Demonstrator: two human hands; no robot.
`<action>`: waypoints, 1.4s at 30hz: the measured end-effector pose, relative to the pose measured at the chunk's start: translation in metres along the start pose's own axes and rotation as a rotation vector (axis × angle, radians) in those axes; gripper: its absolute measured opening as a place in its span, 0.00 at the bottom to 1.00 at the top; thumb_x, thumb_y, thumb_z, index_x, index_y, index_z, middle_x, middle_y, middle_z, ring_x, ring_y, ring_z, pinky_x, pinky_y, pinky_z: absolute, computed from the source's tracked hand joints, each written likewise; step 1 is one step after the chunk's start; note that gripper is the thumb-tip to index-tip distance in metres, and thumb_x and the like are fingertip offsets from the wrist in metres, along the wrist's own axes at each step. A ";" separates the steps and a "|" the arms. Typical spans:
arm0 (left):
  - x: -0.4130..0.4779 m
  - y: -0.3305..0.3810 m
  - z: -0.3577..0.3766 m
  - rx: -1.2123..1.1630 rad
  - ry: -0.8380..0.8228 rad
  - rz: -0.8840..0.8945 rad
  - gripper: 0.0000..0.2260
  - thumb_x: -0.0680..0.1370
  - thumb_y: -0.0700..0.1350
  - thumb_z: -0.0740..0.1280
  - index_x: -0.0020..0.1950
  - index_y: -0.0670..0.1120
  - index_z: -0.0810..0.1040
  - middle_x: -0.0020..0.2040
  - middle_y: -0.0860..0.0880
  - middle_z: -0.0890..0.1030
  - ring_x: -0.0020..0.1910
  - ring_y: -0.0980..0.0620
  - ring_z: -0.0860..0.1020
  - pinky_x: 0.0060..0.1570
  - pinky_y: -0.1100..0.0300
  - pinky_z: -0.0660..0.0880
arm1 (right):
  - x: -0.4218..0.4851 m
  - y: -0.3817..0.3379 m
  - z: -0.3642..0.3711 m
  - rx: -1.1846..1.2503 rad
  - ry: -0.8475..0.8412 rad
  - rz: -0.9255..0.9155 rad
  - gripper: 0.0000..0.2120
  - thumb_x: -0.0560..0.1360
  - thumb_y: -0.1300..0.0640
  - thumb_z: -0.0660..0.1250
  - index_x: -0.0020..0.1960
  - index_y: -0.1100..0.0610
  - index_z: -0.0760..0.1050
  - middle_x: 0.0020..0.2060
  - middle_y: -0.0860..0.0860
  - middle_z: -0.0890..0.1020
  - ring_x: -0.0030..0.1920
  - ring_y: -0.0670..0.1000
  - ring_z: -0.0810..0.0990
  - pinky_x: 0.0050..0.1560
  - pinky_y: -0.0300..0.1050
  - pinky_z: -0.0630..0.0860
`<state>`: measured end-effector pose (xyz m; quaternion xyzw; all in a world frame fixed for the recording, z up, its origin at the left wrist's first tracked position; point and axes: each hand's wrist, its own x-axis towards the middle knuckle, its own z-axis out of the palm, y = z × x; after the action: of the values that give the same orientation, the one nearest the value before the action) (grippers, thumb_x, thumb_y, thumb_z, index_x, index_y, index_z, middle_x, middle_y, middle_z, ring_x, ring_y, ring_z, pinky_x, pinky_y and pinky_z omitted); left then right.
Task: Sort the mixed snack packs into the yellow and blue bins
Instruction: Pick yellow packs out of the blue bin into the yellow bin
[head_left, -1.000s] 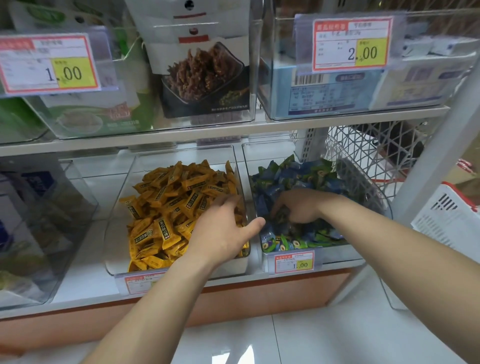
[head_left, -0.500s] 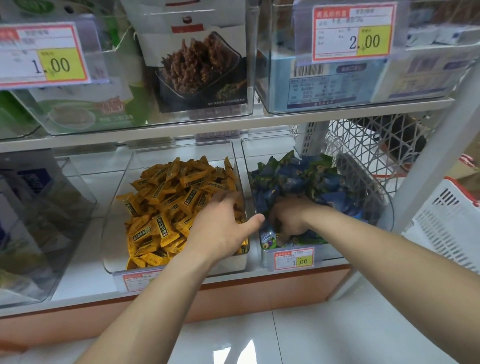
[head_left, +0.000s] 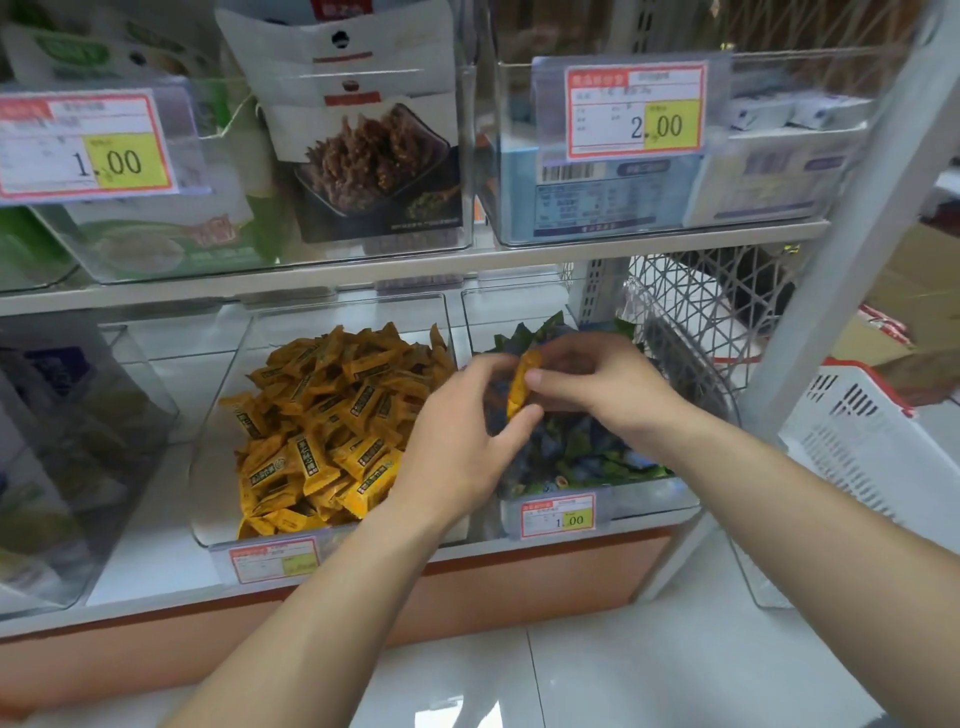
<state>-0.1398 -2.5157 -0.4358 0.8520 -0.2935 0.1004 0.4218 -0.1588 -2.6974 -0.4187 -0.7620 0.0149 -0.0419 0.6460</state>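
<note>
Head view: I see my left hand (head_left: 457, 447) and my right hand (head_left: 602, 387) both pinching one yellow pack (head_left: 521, 384), with fingers curled on it. The pack is up in the air over the blue packs (head_left: 576, 452) in the blue bin (head_left: 654, 496). The yellow bin (head_left: 215, 478) sits just beside it, full of yellow packs (head_left: 332, 415).

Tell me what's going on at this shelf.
A person is sorting snack packs at a shop shelf. The left hand and right hand together pinch one yellow pack above the bin of blue packs. It has not yet gone into the bin of yellow packs alongside.
</note>
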 end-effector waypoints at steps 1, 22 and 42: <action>0.001 0.004 0.000 -0.058 0.040 0.020 0.14 0.77 0.51 0.71 0.61 0.53 0.75 0.52 0.59 0.80 0.50 0.61 0.79 0.50 0.60 0.77 | -0.003 -0.003 0.001 0.071 -0.011 0.003 0.08 0.73 0.62 0.75 0.52 0.59 0.81 0.44 0.57 0.87 0.48 0.57 0.86 0.51 0.51 0.83; 0.077 0.009 0.104 0.091 -0.186 -0.729 0.38 0.78 0.59 0.66 0.78 0.41 0.55 0.75 0.37 0.64 0.73 0.36 0.64 0.70 0.45 0.66 | 0.079 0.074 -0.087 -0.638 0.004 0.446 0.39 0.75 0.31 0.61 0.80 0.40 0.49 0.77 0.59 0.64 0.72 0.63 0.69 0.68 0.52 0.69; 0.098 -0.023 0.123 -0.908 -0.164 -0.977 0.28 0.70 0.64 0.71 0.63 0.47 0.82 0.57 0.41 0.84 0.55 0.39 0.82 0.61 0.42 0.76 | 0.091 0.070 -0.084 0.142 0.001 0.344 0.15 0.76 0.42 0.67 0.53 0.52 0.83 0.48 0.52 0.87 0.47 0.51 0.86 0.41 0.39 0.79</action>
<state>-0.0562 -2.6414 -0.4865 0.6297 0.0815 -0.3007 0.7116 -0.0731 -2.7983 -0.4706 -0.7008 0.1426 0.0678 0.6957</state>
